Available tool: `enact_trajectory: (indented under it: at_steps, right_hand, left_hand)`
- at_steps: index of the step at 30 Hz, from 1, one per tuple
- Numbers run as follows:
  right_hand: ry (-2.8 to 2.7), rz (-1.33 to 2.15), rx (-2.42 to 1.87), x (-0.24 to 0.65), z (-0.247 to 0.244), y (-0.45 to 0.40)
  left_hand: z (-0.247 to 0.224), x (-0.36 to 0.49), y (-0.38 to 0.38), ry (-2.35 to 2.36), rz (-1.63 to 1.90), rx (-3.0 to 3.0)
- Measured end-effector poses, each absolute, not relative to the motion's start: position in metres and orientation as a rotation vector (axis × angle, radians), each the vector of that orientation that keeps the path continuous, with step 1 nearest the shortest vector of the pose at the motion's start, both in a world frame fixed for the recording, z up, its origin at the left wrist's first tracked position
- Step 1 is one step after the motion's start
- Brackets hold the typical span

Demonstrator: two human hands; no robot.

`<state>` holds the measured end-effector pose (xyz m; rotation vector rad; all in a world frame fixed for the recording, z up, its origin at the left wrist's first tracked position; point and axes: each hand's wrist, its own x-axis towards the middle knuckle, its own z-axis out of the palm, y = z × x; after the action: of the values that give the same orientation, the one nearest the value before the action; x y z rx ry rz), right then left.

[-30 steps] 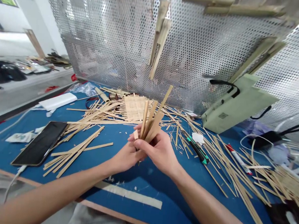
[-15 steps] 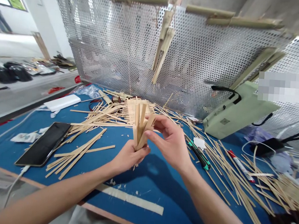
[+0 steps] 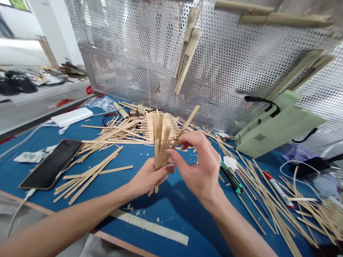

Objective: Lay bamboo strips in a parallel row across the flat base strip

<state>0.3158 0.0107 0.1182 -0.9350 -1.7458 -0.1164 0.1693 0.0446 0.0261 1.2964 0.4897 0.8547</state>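
On my feed the left hand (image 3: 150, 176) is snug round a bunch of pale strips (image 3: 163, 143) over the counter (image 3: 180, 207), right hand (image 3: 200, 165) pinching 1 slanted strip (image 3: 190, 121) beside it. Square code (image 3: 259, 138) on the green bag (image 3: 285, 130)'s too blurry to read.

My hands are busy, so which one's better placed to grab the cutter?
Probably your right hand: it's nearer the cutter and pinches one strip, while your left hand grips the bundle.

Open tabletop (image 3: 180, 209) mid-front, cutter (image 3: 232, 178) at right
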Motion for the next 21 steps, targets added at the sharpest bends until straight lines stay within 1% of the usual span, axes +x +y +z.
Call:
enact_trajectory:
  at_steps: [2, 4, 7, 17, 21]
  right_hand:
    - [-1.788, -0.172, -0.948, 0.314, 0.121, 0.009]
    - [-1.788, -0.123, -0.995, 0.313, 0.123, 0.008]
    - [-1.764, -0.001, -1.054, 0.313, 0.123, 0.008]
    - [-1.618, 0.493, -1.045, 0.316, 0.129, 0.012]
    - [-1.580, 0.570, -1.017, 0.316, 0.131, 0.014]
  left_hand:
    - [0.025, 0.169, 0.045, 0.486, 0.855, 1.307]
    - [0.025, 0.169, 0.045, 0.483, 0.849, 1.321]
    - [0.026, 0.167, 0.045, 0.475, 0.827, 1.344]
    - [0.029, 0.162, 0.048, 0.390, 0.737, 1.357]
    - [0.031, 0.161, 0.049, 0.367, 0.703, 1.349]
